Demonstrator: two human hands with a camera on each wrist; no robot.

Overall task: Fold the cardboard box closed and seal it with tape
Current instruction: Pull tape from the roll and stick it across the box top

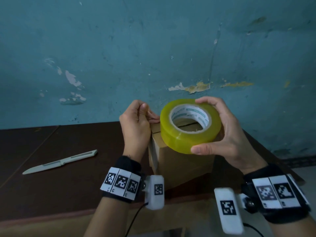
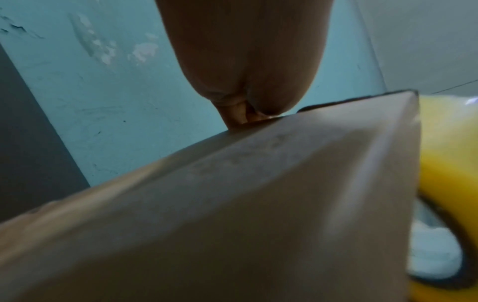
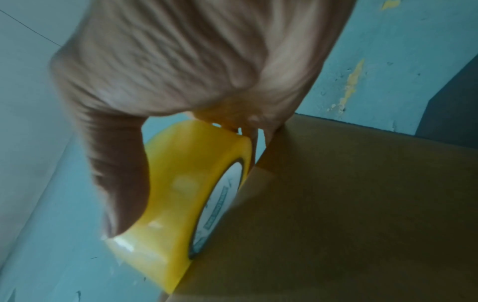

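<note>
At the far left of the dark brown desk (image 1: 51, 185), a pale, cream-coloured plastic utility knife (image 1: 59, 162) lies flat, well apart from the work, probably kept within reach for cutting the strip later.

Next comes the left hand (image 1: 136, 124), its fingers curled and its fingertips (image 1: 154, 117) pinched together at the top left edge of the small brown cardboard box (image 1: 181, 166). The left wrist view shows the fingers meeting right at that edge. They seem to be pressing down the free end of the tape, though the clear strip itself is too faint to make out.

The box stands upright on the desk between the two wrists, its top flaps folded shut, with a dark seam visible through the roll's core. So the folding looks done and the sealing is just starting.

To the right, the right hand (image 1: 227, 132) clasps the wide roll of yellowish transparent packing tape (image 1: 189, 127), thumb on the near rim and fingers over the far rim. It holds the roll tilted just above the box top, apparently so that it can be drawn rightward along the seam.
</note>
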